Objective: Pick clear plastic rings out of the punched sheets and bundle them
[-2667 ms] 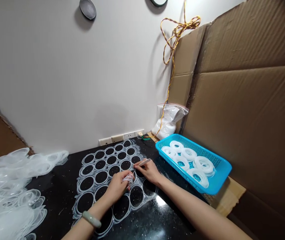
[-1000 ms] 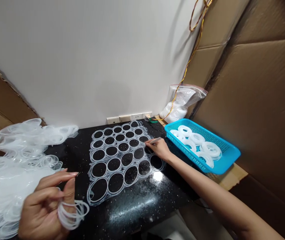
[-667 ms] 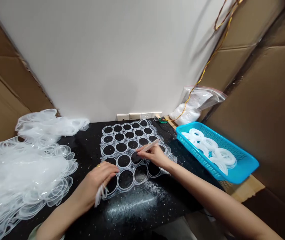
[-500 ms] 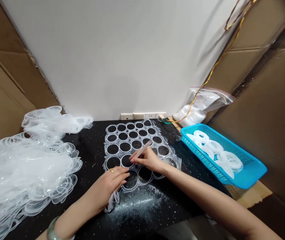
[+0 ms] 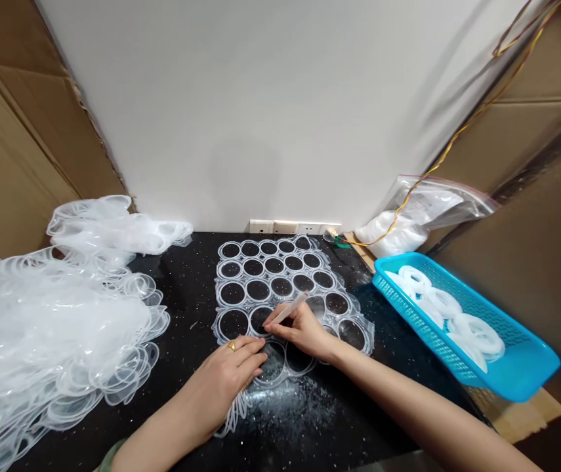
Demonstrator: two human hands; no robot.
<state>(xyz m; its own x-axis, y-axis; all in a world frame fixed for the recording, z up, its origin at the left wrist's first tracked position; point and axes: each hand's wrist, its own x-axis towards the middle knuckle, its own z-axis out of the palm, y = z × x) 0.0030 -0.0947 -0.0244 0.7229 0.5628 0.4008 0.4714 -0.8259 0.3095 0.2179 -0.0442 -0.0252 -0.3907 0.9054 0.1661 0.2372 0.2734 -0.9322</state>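
A clear plastic sheet of joined rings (image 5: 280, 282) lies on the black table (image 5: 186, 308). My left hand (image 5: 224, 380) rests on the sheet's near edge, fingers curled over a bundle of loose clear rings (image 5: 235, 413) under the palm. My right hand (image 5: 304, 331) pinches a thin pale stick tool (image 5: 287, 309), its tip down on a ring at the sheet's near row. The two hands almost touch.
A big heap of clear ring sheets (image 5: 48, 314) fills the left side. A blue basket (image 5: 472, 328) with white ring stacks sits at the right. A zip bag (image 5: 413, 219), wall sockets (image 5: 290, 227) and a yellow cord (image 5: 462, 131) are behind. Cardboard walls stand on both sides.
My left hand came back from the left with the loose rings and settled on the sheet's near edge. My right hand moved with the tool from the sheet's right side toward its near middle.
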